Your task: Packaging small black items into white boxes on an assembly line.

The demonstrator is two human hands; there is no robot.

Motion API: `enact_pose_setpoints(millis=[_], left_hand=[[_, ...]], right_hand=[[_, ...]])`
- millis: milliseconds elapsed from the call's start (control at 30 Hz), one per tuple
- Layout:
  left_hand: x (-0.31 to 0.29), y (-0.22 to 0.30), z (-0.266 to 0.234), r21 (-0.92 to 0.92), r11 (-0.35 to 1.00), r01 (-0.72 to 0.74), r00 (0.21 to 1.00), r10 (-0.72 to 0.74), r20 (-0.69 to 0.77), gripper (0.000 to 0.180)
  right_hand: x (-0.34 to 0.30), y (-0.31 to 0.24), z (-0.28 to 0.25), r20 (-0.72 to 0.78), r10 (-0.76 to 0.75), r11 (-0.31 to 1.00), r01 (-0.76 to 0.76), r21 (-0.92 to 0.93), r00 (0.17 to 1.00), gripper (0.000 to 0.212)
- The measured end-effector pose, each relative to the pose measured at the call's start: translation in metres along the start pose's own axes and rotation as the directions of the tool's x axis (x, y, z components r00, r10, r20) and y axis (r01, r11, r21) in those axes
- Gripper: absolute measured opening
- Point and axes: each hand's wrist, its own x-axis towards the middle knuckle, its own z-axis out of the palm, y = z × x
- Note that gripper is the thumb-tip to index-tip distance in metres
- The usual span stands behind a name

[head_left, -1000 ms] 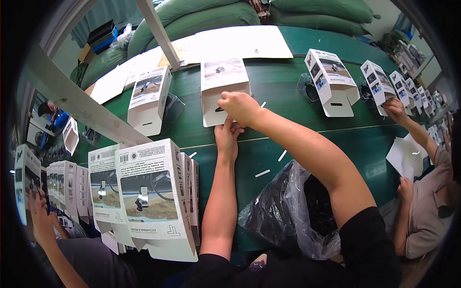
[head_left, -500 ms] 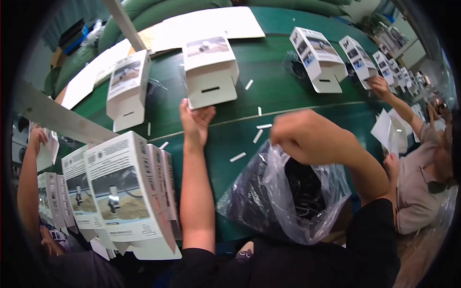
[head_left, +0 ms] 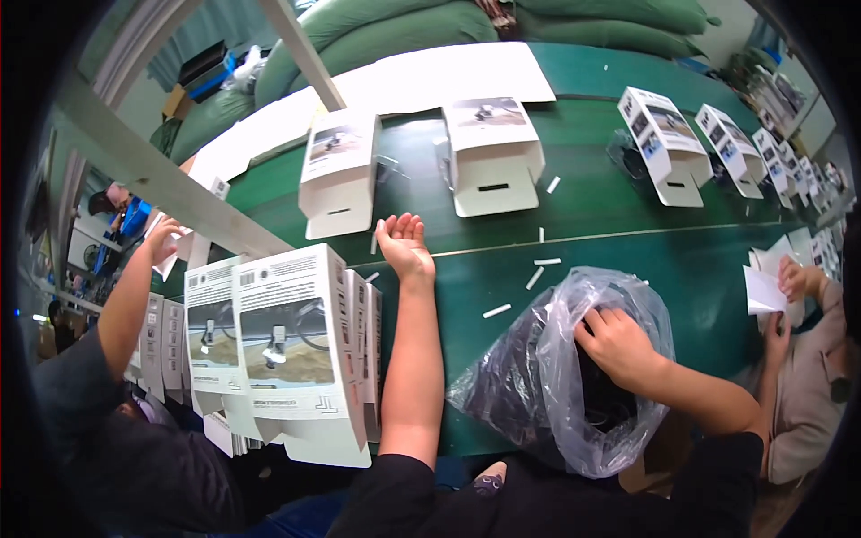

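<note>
My left hand [head_left: 409,249] is open, palm up, with nothing in it. It hovers over the green table, just below the open-flapped white carton [head_left: 498,166] and apart from it. My right hand [head_left: 621,345] is in the mouth of a clear plastic bag [head_left: 560,359], its fingers loosely bent and slightly apart. Nothing shows in its grasp; the thumb is hidden. Black coiled items [head_left: 608,408], dim in the shadow, lie inside the bag below the hand. Another open-flapped carton [head_left: 339,170] stands left of the first, with a small clear-wrapped item [head_left: 390,168] beside it.
Printed cartons [head_left: 291,341] stand stacked left of my forearm. White strips [head_left: 496,311] are scattered on the green table [head_left: 475,278]. More cartons [head_left: 668,148] line the right side. A co-worker's hands [head_left: 789,282] hold white sheets; another person's arm [head_left: 134,282] reaches from the left. A pale post [head_left: 170,197] crosses the left.
My right hand has moved from above the bag's left rim into its mouth. My left hand has come away from the carton's flap. The view has shifted left.
</note>
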Motion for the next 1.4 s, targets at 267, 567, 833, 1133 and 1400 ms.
enact_pose_setpoints(millis=[267, 567, 833, 1133, 1400], left_hand=[[0.0, -0.001, 0.007, 0.102, 0.985, -0.141, 0.986, 0.149, -0.076, 0.026], [-0.011, -0.005, 0.009, 0.319, 0.947, -0.038, 0.997, 0.012, 0.082, 0.023], [-0.026, -0.02, 0.02, 0.331, 0.944, -0.016, 0.99, -0.031, 0.138, 0.024], [-0.051, -0.042, 0.022, 0.336, 0.939, 0.071, 0.956, -0.161, 0.247, 0.022], [-0.074, -0.048, 0.042, 0.353, 0.929, 0.11, 0.947, -0.206, 0.247, 0.024]], right_hand=[[-0.03, 0.018, -0.03, 0.143, 0.046, 0.962, -0.083, 0.26, 0.989, 0.016], [0.011, 0.064, -0.096, 0.072, 0.021, 0.657, -0.068, 0.751, 0.997, 0.026], [0.155, 0.058, -0.04, 0.046, -0.054, 0.823, 0.018, 0.568, 0.997, 0.039], [0.267, 0.035, -0.008, 0.467, 0.012, 0.998, -0.038, 0.047, 0.884, 0.016], [0.225, 0.075, 0.01, -0.017, 0.083, 0.952, -0.074, 0.298, 0.996, 0.01]])
